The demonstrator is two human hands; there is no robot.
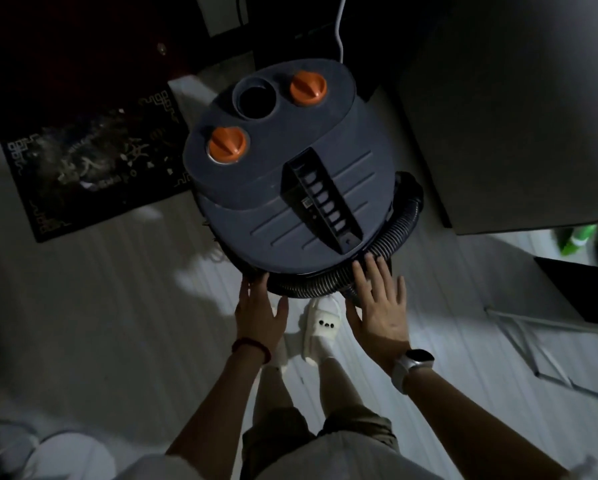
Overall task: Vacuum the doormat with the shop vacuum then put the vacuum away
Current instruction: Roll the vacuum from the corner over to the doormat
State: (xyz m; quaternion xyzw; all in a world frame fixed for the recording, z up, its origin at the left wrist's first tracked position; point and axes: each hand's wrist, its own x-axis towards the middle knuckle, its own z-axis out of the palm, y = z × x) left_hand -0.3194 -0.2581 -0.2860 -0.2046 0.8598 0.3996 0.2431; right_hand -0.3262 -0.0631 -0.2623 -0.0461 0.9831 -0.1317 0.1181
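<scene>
The shop vacuum stands on the floor in front of me, dark grey with two orange knobs, a round port and a carry handle on top. Its black ribbed hose is coiled around the body's near and right side. My left hand reaches the lower near rim with straight fingers. My right hand lies flat with fingers spread, its fingertips on the hose at the near right. A dark patterned doormat strewn with pale crumbs and dust lies to the left of the vacuum.
A white cord runs up behind the vacuum. A large grey cabinet stands at the right, with a green bottle beyond its corner. A white metal frame lies at the right. My slippered feet stand just behind the vacuum.
</scene>
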